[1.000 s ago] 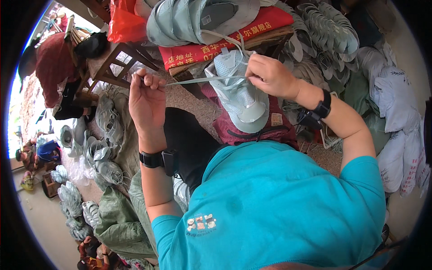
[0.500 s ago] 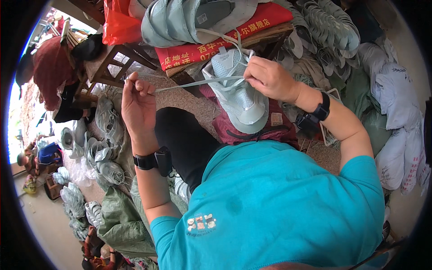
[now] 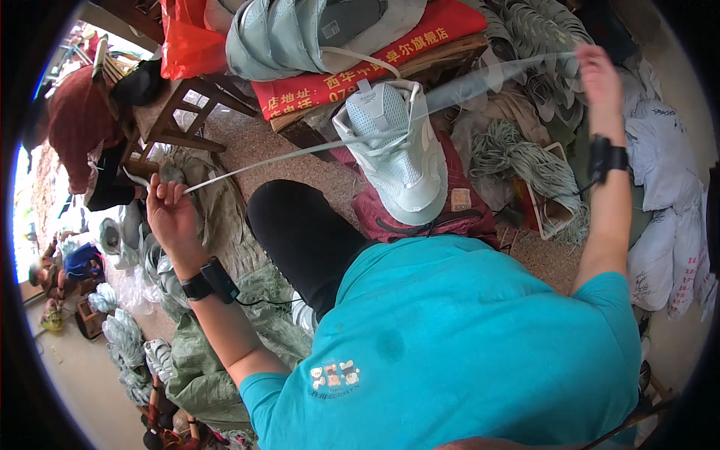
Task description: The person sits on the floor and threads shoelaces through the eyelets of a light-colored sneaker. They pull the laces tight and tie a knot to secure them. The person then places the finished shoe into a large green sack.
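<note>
Shoe upper (image 3: 411, 186), pale grey, one, in head view: toe toward the wearer, over maroon cloth (image 3: 375, 219), just before the bench (image 3: 300, 120). Lace (image 3: 300, 152), pale: extended to both sides. Left hand (image 3: 172, 214): fingertips pinching one length. Right hand (image 3: 602, 84), blurred: closed on the other. Bench-top: red cloth (image 3: 459, 27), nested uppers (image 3: 283, 37).

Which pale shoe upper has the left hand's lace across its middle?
The pale mesh one, toe toward the turquoise shirt; grey uppers beyond lie nested on red cloth.
</note>
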A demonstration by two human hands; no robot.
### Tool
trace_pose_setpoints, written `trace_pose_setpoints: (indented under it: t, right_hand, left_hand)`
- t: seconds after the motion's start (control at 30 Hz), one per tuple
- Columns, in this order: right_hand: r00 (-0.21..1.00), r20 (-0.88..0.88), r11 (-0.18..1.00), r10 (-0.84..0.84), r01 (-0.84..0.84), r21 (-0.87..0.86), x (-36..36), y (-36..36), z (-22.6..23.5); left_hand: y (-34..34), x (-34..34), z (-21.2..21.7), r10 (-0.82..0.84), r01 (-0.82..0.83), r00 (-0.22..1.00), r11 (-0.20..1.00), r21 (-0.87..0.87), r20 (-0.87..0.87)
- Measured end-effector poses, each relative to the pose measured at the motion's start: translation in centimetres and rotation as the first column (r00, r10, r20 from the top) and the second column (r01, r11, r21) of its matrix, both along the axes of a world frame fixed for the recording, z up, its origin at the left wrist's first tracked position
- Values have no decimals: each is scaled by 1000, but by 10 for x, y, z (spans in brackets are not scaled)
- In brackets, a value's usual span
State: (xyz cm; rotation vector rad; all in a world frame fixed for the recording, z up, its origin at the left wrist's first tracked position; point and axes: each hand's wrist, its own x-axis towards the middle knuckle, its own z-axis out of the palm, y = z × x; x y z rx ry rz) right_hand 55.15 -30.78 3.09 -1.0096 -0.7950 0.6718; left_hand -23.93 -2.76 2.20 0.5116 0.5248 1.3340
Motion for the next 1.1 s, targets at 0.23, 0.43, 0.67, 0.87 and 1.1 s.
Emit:
trace_pose_setpoints:
  t: [0.23,0.43,0.67,0.87,1.1]
  right_hand:
    - [766,292,743,-572,635,-211,41,-37,-5]
    - [937,330,816,115,100,-569,-182,28,-26]
    - [808,334,784,486,-234,-574,-306,67,-36]
    - [722,292,682,627,-328,-653,-310,68,-31]
    - [557,426,619,713,-215,-755,-304,90,-14]
  left_hand:
    - [30,-89,-34,238,-240,970,970,-27,-54]
    - [-10,31,-47,628,134,102,760,636,-771]
    - [-110,190,-34,-132,317,662,941,116,-737]
    - [-134,216,-46,-355,485,658,875,13,-664]
    - [-139,216,-39,-441,555,546,827,-86,-712]
